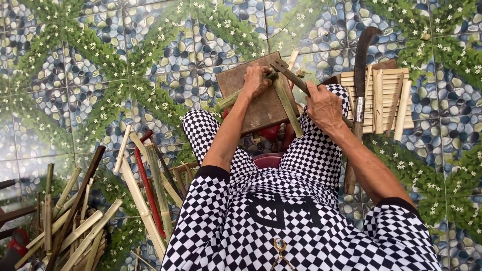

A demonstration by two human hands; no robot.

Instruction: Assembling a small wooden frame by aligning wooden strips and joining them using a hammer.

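**Bamboo strip held on the wooden block**

Head view: at upper centre, the left hand (256, 80) closed its fingers around a bamboo strip (287, 103) lying on the wooden block (251, 100). The right hand (324, 105) gripped a knife (288, 74). The strip looked light, stiff and splintery; best held away from the blade.

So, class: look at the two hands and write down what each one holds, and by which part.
The left hand grips a green bamboo strip near its upper end, on the wooden block. The right hand holds a knife by its handle.
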